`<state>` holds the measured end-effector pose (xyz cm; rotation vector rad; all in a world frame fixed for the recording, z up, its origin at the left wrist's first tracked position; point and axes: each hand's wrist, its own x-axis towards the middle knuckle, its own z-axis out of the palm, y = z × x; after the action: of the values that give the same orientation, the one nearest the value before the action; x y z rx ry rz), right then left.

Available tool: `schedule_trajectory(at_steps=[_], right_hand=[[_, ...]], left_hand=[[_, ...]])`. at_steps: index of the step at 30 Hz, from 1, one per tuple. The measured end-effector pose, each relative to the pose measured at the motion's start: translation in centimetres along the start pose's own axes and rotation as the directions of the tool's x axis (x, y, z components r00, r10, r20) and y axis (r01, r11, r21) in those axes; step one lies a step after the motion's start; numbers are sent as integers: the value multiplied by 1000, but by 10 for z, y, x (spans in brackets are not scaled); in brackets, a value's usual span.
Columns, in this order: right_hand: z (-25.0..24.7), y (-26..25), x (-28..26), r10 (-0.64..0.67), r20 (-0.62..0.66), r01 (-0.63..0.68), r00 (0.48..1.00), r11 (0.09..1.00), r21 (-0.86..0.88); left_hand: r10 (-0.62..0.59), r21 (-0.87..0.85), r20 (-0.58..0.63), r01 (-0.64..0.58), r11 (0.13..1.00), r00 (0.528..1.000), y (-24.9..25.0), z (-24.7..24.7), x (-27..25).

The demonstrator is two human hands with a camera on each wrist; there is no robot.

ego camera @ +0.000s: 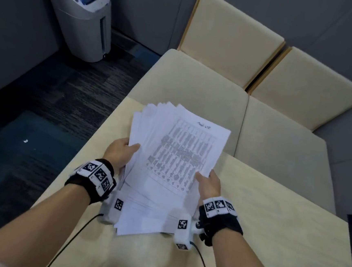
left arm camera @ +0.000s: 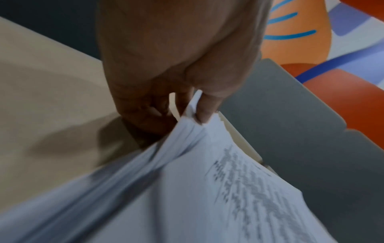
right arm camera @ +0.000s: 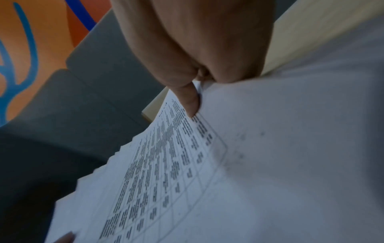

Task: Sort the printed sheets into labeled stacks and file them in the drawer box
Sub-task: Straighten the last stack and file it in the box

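From the head view I judge the job barely begun: I see no sorted stacks, no labels and no drawer box, only one thick bundle of printed sheets [ego camera: 175, 154] held over the pale table [ego camera: 269, 226]. My left hand [ego camera: 120, 152] grips the bundle's left edge, thumb on top; my right hand [ego camera: 209, 185] pinches its near right edge. The sheets are fanned unevenly, and the top one carries a printed table with a handwritten note.

The left wrist view shows the fingers [left arm camera: 204, 108] curled round many blurred, bowed edges.

The right wrist view shows a finger [right arm camera: 190, 100] pressing on the gridded top sheet, which sags softly.
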<state>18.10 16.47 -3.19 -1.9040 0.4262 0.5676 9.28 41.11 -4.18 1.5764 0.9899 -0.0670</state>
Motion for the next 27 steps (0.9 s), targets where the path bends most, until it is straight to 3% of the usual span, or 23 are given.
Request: schedule_trajectory(at_steps=[3, 7, 11, 16, 19, 22, 25, 27], right_hand=[[-34, 30, -15, 123, 66, -130, 990, 985, 110], [-80, 63, -37, 269, 40, -272, 962, 953, 134], [-126, 90, -53, 260, 144, -282, 955, 946, 163], [-180, 112, -61, 211, 150, -236, 966, 955, 178], [-220, 100, -68, 112, 82, -129, 990, 958, 257], [-266, 70, -83, -69, 16, 56, 998, 914, 401], [-306, 30, -114, -273, -27, 254, 962, 848, 465], [-326, 11, -134, -412, -63, 394, 909, 800, 452]], left_hand=[[-11, -19, 116, 14, 1000, 993, -8, 17, -21], [-115, -65, 192, 130, 989, 975, -16, 49, -58], [-78, -101, 271, 109, 989, 959, -30, 92, -89], [-13, -63, 382, 40, 997, 924, -24, 141, -135], [62, -140, 379, -9, 990, 923, -1, 159, -156], [224, -313, 352, -112, 943, 909, 40, 170, -184], [425, -486, 360, -222, 846, 830, 84, 178, -216], [511, -592, 340, -242, 769, 790, 103, 182, -230]])
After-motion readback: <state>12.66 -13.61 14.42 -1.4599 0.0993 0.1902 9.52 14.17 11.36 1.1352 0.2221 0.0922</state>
